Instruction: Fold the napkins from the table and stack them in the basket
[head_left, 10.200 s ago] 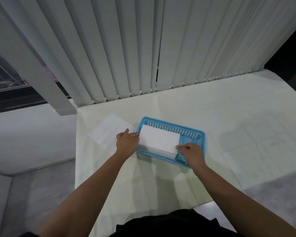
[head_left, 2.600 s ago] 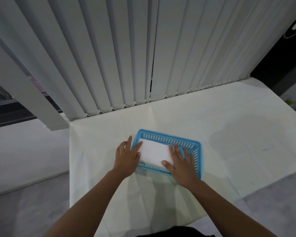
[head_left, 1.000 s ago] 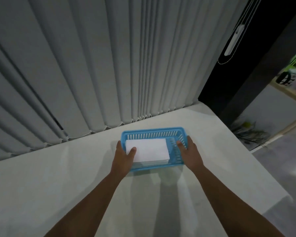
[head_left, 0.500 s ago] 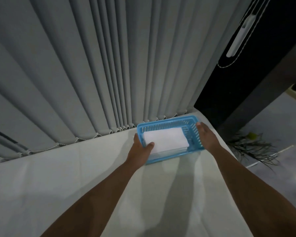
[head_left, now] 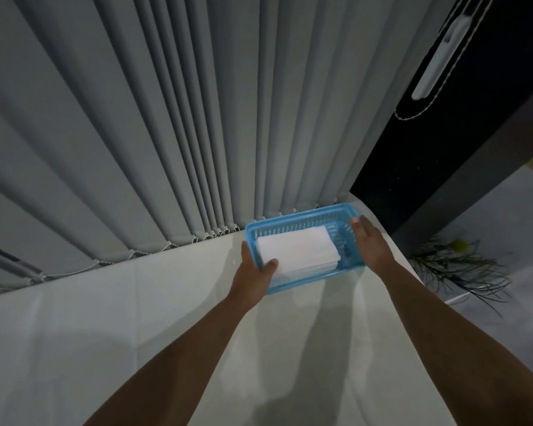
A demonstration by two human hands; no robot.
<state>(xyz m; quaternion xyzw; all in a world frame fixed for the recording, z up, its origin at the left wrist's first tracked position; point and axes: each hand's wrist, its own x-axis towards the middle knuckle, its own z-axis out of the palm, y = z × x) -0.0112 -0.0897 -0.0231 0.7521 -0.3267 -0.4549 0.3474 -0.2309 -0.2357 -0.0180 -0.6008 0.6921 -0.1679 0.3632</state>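
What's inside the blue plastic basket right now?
A stack of folded white napkins sits toward the left end of the blue plastic basket; bare slotted floor shows at the right. The thumb of the left hand rests on the stack. Anything beneath the top napkin is covered.

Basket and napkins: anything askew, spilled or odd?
Nothing is spilled or damaged. The napkin stack lies neat in the blue basket, toward its left end. One note: the basket is near the table's far right corner.

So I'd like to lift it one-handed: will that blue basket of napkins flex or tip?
Probably light: the basket holds only folded napkins. Its thin slotted walls may flex. It might dip leftward: the stack sits left.
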